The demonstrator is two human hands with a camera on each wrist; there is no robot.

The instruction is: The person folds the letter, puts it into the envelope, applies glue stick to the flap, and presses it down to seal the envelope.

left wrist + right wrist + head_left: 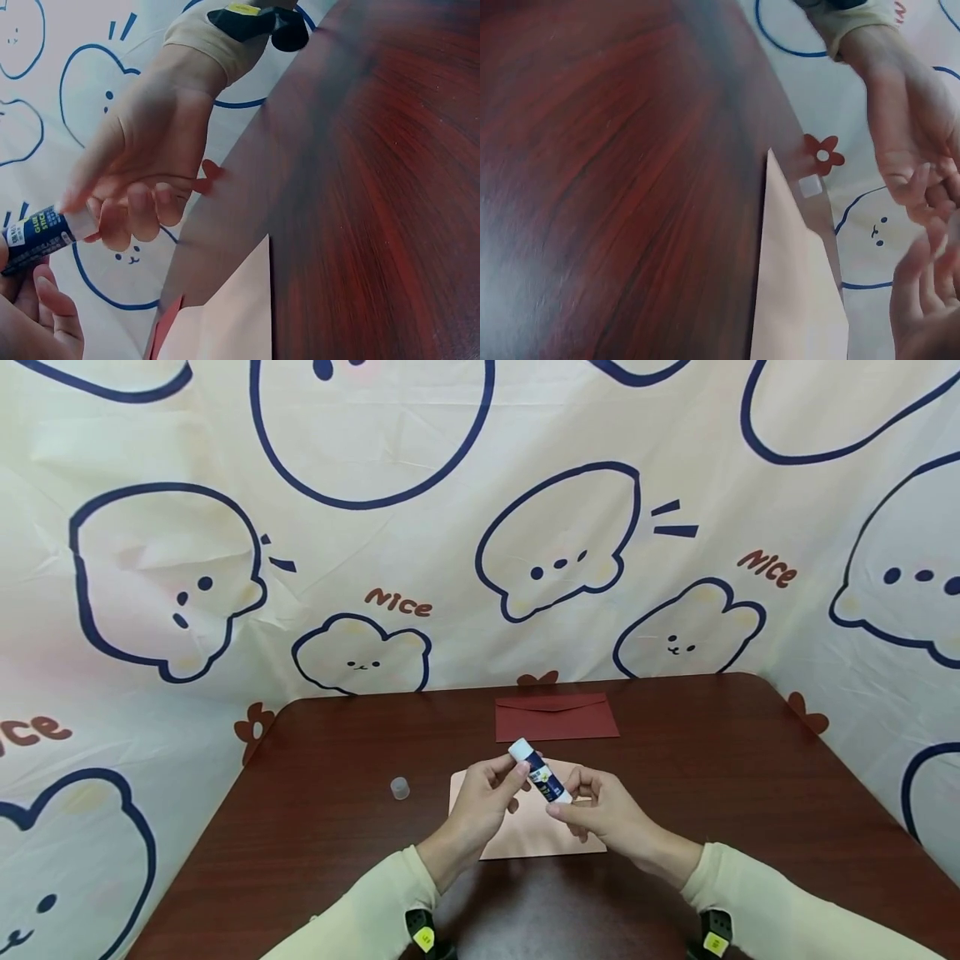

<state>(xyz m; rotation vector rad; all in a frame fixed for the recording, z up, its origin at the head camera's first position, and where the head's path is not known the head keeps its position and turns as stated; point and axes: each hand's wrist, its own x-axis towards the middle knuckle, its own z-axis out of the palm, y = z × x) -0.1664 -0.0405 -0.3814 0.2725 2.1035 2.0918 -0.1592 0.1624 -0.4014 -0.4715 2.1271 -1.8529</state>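
A glue stick (546, 777) with a dark blue label and pale ends is held slantwise above the table between both hands. My left hand (483, 792) grips its upper part between thumb and fingers. At the lower white end, my right hand (611, 810) pinches with thumb and fingertips; the left wrist view shows that white end (81, 223) against the right hand's fingers. Below the hands lies a pale pink envelope (528, 835), partly covered by them. To the left, a small translucent cap (400, 788) sits on the table. The right wrist view mostly cuts the glue stick off.
A dark red envelope (557, 718), flap side up, lies near the back edge of the brown wooden table (337, 860). Behind and beside the table hangs a cream cloth (442, 552) with cartoon drawings. Both wrists wear black bands.
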